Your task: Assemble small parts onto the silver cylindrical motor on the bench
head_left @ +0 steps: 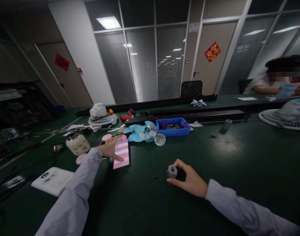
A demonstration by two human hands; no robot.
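My right hand point(189, 178) rests on the dark green table point(238, 164), fingers curled around a small grey cylindrical motor point(172, 171) that stands upright. A tiny dark screw point(155, 176) lies just left of it. My left hand point(110, 148) reaches forward and lies over a phone point(121, 153) with a lit pink screen, one finger touching the screen. The phone lies flat on the table.
Behind the phone lie light blue and clear fan blades point(150, 132), a blue bin point(173, 127) of small parts, a white fan housing point(99, 115) and a cream round body point(77, 144). A white box point(53, 180) sits front left. Another person point(275, 82) sits far right.
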